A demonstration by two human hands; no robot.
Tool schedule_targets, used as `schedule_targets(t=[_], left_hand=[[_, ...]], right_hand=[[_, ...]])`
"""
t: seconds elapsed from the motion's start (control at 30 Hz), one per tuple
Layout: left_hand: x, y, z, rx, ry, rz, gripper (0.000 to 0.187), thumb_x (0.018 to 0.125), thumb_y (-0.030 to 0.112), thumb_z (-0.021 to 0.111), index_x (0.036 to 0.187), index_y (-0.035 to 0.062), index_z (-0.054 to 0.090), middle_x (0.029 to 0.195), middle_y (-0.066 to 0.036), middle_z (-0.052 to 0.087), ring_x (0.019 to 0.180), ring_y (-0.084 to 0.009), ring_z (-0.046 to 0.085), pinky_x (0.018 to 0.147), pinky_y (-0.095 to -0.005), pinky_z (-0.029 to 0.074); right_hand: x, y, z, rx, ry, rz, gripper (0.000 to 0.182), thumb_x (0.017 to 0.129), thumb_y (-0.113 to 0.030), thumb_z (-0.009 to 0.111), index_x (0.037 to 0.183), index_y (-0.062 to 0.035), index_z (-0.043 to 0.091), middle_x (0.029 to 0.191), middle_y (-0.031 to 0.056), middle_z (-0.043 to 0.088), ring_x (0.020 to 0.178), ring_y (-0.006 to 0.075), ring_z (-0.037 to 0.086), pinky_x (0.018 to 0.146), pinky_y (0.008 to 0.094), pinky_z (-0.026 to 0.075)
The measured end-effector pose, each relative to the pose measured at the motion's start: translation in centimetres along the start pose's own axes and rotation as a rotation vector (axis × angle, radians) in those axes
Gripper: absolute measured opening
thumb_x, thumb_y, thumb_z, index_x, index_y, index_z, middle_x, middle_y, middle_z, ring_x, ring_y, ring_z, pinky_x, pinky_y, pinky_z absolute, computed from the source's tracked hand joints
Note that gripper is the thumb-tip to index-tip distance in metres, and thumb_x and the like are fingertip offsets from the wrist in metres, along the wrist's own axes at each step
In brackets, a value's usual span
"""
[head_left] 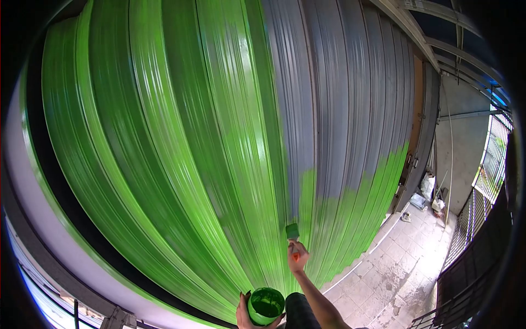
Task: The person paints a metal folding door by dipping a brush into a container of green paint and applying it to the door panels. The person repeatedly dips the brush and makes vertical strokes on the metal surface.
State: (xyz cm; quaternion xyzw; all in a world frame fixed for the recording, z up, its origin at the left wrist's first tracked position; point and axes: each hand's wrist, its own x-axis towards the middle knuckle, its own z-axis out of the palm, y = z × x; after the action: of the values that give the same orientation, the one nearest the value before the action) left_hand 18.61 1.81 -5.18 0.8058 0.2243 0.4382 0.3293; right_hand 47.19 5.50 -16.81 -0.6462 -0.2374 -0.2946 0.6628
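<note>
My right hand [298, 257] is closed around a paintbrush [292, 232] whose bristles are covered in green paint. The bristles lie against the ribbed metal panel [164, 137], on a strip where green meets grey. A bit of orange-red shows between my fingers, at the handle. Low in the view, my left hand [243, 312] grips a round green tub [262, 319] by its side, with wet green paint inside. Part of that hand is hidden behind the tub. Glossy green covers the panel's left side and lower right; its upper right section [339, 98] is bare grey.
A tiled floor [402, 252] runs along the panel's right side. Bags and small items [424, 192] lie by the far wall, with a thin pole [450, 164] near them. A barred gate [471, 230] stands at far right. My dark-clothed leg [298, 312] is between the hands.
</note>
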Motion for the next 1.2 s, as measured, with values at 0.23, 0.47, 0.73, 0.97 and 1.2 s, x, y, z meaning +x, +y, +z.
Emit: schedule_targets(t=[0.23,0.47,0.73,0.97,1.2], left_hand=[[-0.4,-1.6,0.0,-0.001,0.019,-0.021,0.105,0.052,0.019,0.087,0.137,-0.0017,0.029,0.124,-0.020,0.049,0.109,-0.0298,0.052,0.089,-0.0383,0.046],[-0.3,-1.5,-0.3,-0.017,-0.036,-0.058,0.106,0.052,0.019,0.087,0.137,-0.0008,0.027,0.125,-0.020,0.048,0.109,-0.0308,0.052,0.090,-0.0387,0.046],[-0.3,-0.5,-0.3,-0.046,-0.045,-0.051,0.107,0.052,0.019,0.088,0.138,-0.0010,0.026,0.126,-0.021,0.047,0.111,-0.0303,0.051,0.090,-0.0392,0.045],[-0.5,-0.2,-0.6,-0.007,-0.016,-0.032,0.107,0.052,0.020,0.088,0.137,-0.0014,0.027,0.126,-0.020,0.048,0.112,-0.0301,0.051,0.093,-0.0387,0.044],[-0.5,-0.4,-0.7,-0.022,-0.005,-0.025,0.107,0.051,0.021,0.087,0.137,-0.0016,0.028,0.126,-0.021,0.048,0.113,-0.0307,0.050,0.093,-0.0392,0.044]], right_hand=[[1.0,0.1,2.2,-0.159,0.103,-0.074,0.014,0.076,-0.002,0.059,0.089,-0.0055,0.063,0.076,0.0128,0.063,0.065,0.0271,0.062,0.057,0.0335,0.048],[7.7,-3.1,3.1,-0.085,0.141,-0.224,0.019,0.075,-0.006,0.063,0.093,-0.0113,0.063,0.086,0.0129,0.064,0.069,0.0284,0.063,0.055,0.0342,0.051],[6.7,-0.5,1.8,-0.207,0.065,-0.354,0.020,0.074,-0.007,0.064,0.094,-0.0111,0.061,0.090,0.0121,0.064,0.068,0.0280,0.063,0.054,0.0344,0.051],[-2.4,6.0,0.1,-0.255,-0.024,-0.044,0.011,0.076,-0.008,0.061,0.086,-0.0092,0.063,0.075,0.0111,0.064,0.063,0.0276,0.062,0.054,0.0347,0.049],[9.2,-2.4,3.6,-0.036,0.071,-0.031,0.011,0.077,-0.007,0.062,0.087,-0.0086,0.063,0.070,0.0111,0.062,0.059,0.0287,0.059,0.053,0.0335,0.047]])
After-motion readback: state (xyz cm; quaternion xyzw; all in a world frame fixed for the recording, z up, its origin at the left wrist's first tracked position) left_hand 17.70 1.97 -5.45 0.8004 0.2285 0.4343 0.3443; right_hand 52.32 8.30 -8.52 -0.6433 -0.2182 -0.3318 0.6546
